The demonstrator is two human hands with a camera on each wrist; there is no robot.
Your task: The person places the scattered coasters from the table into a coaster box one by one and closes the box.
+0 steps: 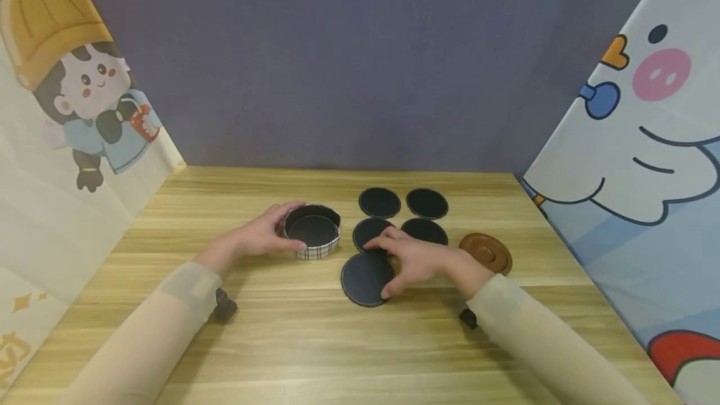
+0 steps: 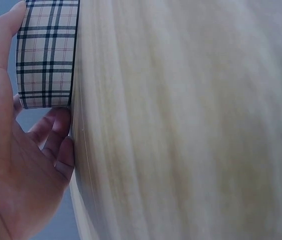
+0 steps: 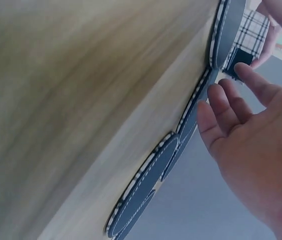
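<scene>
My left hand (image 1: 264, 235) grips a round plaid holder (image 1: 318, 251) on the wooden table (image 1: 337, 355), thumb on its near wall and fingers round the far side. A black coaster (image 1: 312, 230) lies inside it. In the left wrist view the plaid wall (image 2: 46, 55) sits between thumb and fingers (image 2: 61, 150). My right hand (image 1: 413, 261) pinches the nearest black coaster (image 1: 362, 280), thumb at its near right edge and fingers over the far edge. In the right wrist view that coaster (image 3: 229, 30) is tilted up off the table beside the fingers (image 3: 220, 107).
Several more black coasters lie flat behind my right hand, among them two at the back (image 1: 379, 202) (image 1: 427, 203). A brown round disc (image 1: 486, 252) sits to the right. Printed cloth walls close in the left and right sides.
</scene>
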